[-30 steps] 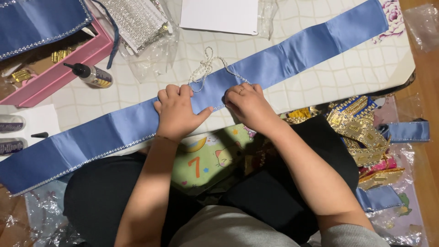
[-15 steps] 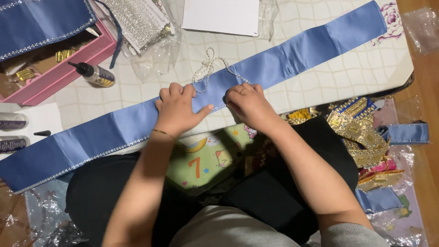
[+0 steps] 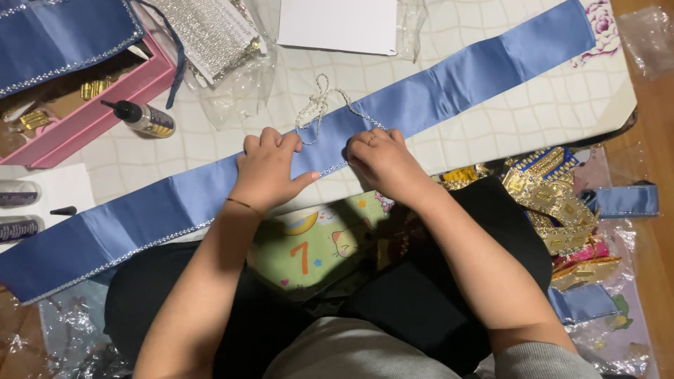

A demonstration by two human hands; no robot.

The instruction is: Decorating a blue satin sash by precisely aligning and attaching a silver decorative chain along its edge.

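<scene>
View: looking straight down from the person's head at both bare hands, at work on a counter (image 3: 210, 147) covered in a pale checked cloth.

Ribbon: a long, wide blue satin ribbon (image 3: 449, 81) lies flat, running diagonally from the lower left of the frame to the upper right. Its near edge on the left stretch carries a thin line of silver bead trim (image 3: 319, 105), whose loose end lies in loops on and just above the ribbon at centre frame.

Left hand (image 3: 267, 172): lies palm down on the ribbon at centre, fingers curled, thumb stretched out along the trimmed edge, pressing the ribbon flat; it grasps nothing.

Right hand (image 3: 382, 158): just beside the left, fingers bent down onto the ribbon's edge, pinching at the trim there.

Upper left: a pink box (image 3: 91, 116) with dark blue trimmed fabric (image 3: 56, 35) over it; a small glue bottle (image 3: 144, 118) with a black nozzle lies beside the box.

Top centre: a white card (image 3: 337, 24).

Right: a heap of gold and blue trims (image 3: 554, 203).
</scene>
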